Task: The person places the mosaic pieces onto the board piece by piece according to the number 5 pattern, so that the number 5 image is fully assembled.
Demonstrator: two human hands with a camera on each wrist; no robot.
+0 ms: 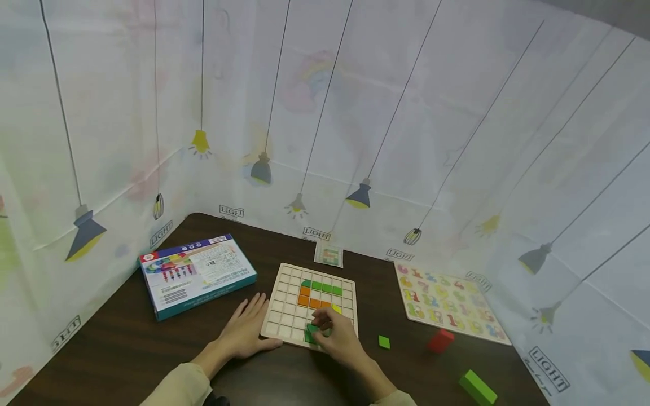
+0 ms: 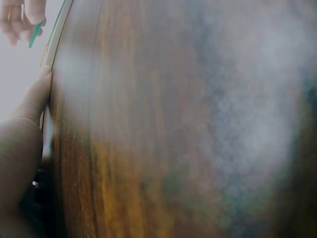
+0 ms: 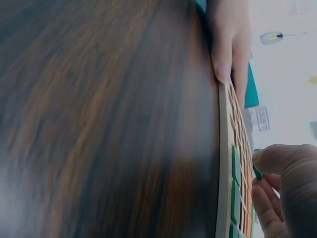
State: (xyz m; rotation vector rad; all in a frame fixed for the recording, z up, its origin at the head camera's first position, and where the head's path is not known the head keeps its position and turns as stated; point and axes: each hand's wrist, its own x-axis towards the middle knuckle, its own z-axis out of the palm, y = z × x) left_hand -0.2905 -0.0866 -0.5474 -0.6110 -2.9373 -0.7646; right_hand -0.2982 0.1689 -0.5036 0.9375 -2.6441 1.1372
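Observation:
A wooden grid board (image 1: 284,307) lies on the dark table, with green tiles (image 1: 325,288), orange tiles (image 1: 303,296) and a yellow tile (image 1: 337,308) in its squares. Along its near edge sit more green tiles (image 3: 235,198). My right hand (image 1: 339,337) is over the board's near right part and pinches a small green tile (image 3: 257,169) between thumb and fingers; it is tilted and raised above the board. My left hand (image 1: 244,330) lies with straight, spread fingers at the board's left side, its thumb touching the near left corner.
On the left lies a boxed toy set (image 1: 203,276). A small pattern card (image 1: 329,255) is behind the board. To the right are a loose light green tile (image 1: 384,342), a red block (image 1: 440,341), a green block (image 1: 478,387) and a number puzzle board (image 1: 447,299). A printed curtain (image 1: 325,113) surrounds the table.

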